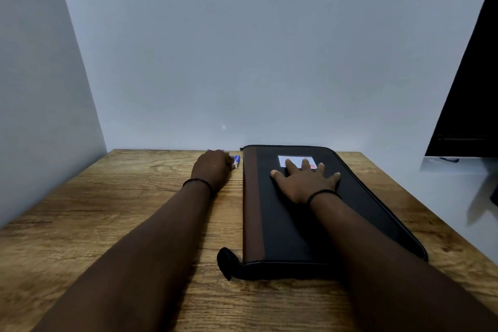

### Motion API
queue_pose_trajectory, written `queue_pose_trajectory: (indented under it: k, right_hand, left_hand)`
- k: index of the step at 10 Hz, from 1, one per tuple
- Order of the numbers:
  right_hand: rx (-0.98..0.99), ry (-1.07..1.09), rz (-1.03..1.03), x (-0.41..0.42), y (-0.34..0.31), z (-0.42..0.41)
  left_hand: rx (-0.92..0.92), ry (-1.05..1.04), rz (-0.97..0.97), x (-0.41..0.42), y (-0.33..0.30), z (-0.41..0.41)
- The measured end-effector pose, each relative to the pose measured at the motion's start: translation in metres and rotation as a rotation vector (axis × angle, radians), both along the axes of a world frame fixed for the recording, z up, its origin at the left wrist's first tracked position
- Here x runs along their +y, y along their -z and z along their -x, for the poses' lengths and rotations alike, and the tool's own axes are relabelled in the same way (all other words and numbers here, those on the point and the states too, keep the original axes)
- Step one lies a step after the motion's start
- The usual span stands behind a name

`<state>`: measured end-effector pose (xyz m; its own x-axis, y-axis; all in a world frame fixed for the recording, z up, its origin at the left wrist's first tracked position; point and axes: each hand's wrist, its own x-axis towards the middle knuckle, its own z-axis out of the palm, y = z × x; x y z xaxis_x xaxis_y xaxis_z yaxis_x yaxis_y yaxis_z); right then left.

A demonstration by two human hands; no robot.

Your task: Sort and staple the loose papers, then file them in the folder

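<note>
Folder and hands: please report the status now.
Right hand flat on the closed folder. Left hand grips a small blue object, likely the stapler. No loose papers visible. Nothing in the way.

The left hand [213, 170] covers nearly all of a small blue-and-white object [236, 160] at its one o'clock side; only a tip shows, too small to identify, and the curled fingers hide how it is held. The right hand [305, 183] overlaps the lower part of a pale label [295, 159] on the folder [310, 224]; its print is unreadable. A dark shape [469, 94] at three o'clock is cut off by the frame edge, and blurred forms lie below it beyond the surface [107, 210].
</note>
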<state>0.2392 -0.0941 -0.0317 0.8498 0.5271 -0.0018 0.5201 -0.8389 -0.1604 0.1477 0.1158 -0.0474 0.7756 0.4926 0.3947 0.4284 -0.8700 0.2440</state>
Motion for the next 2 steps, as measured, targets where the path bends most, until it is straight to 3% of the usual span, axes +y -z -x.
queue_pose_trajectory:
  k: [2]
  right_hand:
    - [-0.025,-0.007,-0.067,-0.003,-0.004,0.005]
  left_hand:
    - [-0.16,0.008,-0.16,-0.01,-0.002,0.017]
